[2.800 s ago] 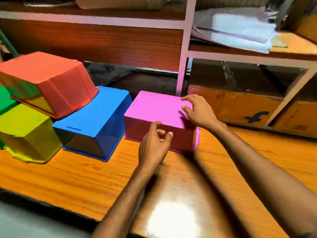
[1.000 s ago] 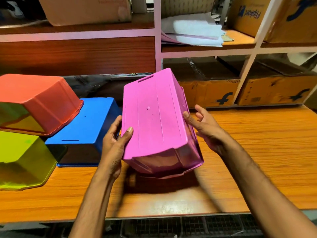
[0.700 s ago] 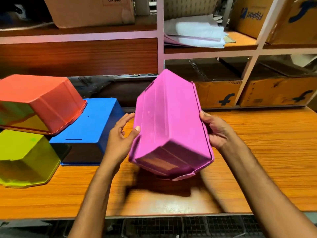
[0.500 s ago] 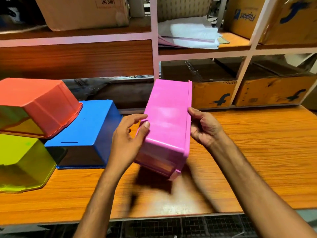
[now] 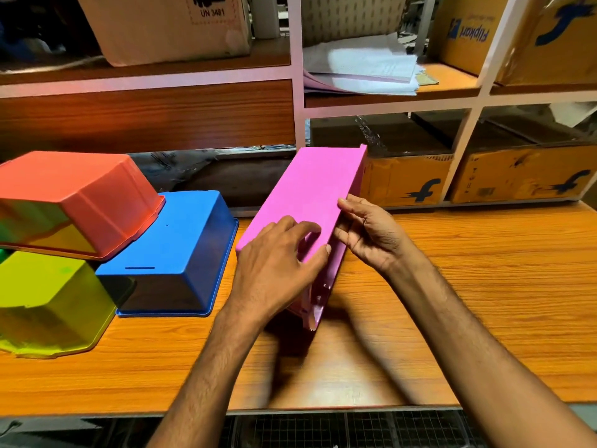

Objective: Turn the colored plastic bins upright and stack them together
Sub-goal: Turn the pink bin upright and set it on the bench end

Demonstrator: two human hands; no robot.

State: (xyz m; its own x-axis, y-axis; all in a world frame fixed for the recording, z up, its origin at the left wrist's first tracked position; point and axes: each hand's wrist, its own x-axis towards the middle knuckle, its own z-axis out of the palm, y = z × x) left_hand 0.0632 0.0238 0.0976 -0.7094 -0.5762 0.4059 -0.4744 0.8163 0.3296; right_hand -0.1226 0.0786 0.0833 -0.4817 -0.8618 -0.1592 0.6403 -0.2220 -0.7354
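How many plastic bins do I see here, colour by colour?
Pink bin: 1
Red bin: 1
Blue bin: 1
Yellow bin: 1
Total: 4 in plain view; a green sliver at the left edge may be a fifth.

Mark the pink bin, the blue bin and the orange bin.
pink bin (image 5: pixel 307 195): head view, on its broad face turned upward.
blue bin (image 5: pixel 174 234): head view, on its upturned base.
orange bin (image 5: pixel 71 173): head view, on its upturned base.

Pink bin (image 5: pixel 310 195) smooth glossy plastic; table (image 5: pixel 468 286) glossy wood-grain
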